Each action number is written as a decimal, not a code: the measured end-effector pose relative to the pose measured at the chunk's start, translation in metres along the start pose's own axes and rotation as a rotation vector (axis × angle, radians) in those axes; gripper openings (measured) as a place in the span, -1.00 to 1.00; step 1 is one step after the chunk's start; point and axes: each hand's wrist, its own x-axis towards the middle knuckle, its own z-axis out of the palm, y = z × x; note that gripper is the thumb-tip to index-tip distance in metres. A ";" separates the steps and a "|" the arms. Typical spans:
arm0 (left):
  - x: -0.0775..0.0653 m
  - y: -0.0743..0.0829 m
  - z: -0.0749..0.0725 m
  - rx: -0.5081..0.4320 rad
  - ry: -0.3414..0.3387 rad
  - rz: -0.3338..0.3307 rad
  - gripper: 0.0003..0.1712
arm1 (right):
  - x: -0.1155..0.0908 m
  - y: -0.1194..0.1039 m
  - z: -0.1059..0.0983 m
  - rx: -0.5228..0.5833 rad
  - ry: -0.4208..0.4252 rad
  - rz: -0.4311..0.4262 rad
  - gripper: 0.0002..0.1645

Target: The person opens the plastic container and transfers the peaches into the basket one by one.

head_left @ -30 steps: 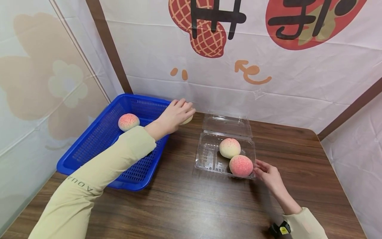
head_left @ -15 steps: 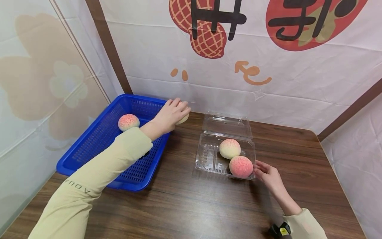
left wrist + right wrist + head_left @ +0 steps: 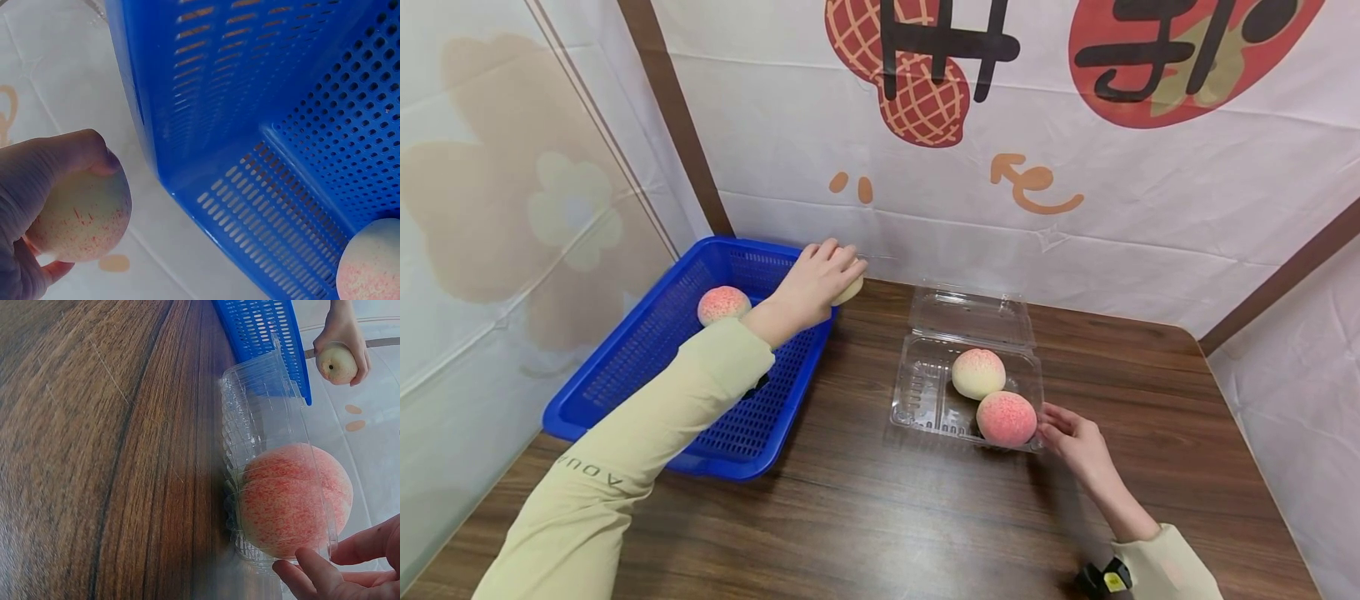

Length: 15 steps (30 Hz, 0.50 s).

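Observation:
My left hand (image 3: 811,285) grips a peach (image 3: 81,215) from above, its fingers and thumb curled round the sides. In the head view this hand overlaps the right rim of the blue basket (image 3: 658,367), and the left wrist view shows the peach outside the basket wall. Another peach (image 3: 721,303) lies in the basket. At the right, an open clear plastic clamshell box (image 3: 921,396) holds two peaches, a pale one (image 3: 977,373) and a redder one (image 3: 1007,419). My right hand (image 3: 1078,446) pinches the front right corner of that box, fingertips against its rim.
The box's clear lid (image 3: 970,317) lies folded back toward the rear wall sheet (image 3: 940,225). Brown wood tabletop (image 3: 880,517) stretches in front of basket and box. White printed sheets stand at the left and right sides too.
My left hand has moved left with its peach, from the table side toward the basket's rim. My right hand and the box have stayed in place.

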 end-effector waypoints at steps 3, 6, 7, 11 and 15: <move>-0.001 -0.002 0.002 -0.010 0.020 -0.011 -0.28 | 0.000 0.001 0.000 0.002 0.000 0.000 -0.51; -0.002 -0.004 0.004 -0.018 0.032 -0.012 -0.29 | 0.000 0.000 0.000 0.000 -0.002 -0.003 -0.51; -0.002 -0.005 0.004 -0.023 0.035 -0.013 -0.28 | 0.000 0.000 0.000 -0.002 -0.002 -0.004 -0.51; -0.003 -0.007 0.006 -0.040 0.037 -0.026 -0.27 | 0.001 -0.001 0.000 0.001 -0.005 -0.008 -0.51; -0.003 -0.010 0.007 -0.055 0.019 -0.050 -0.23 | 0.001 -0.001 0.000 0.006 -0.008 -0.006 -0.51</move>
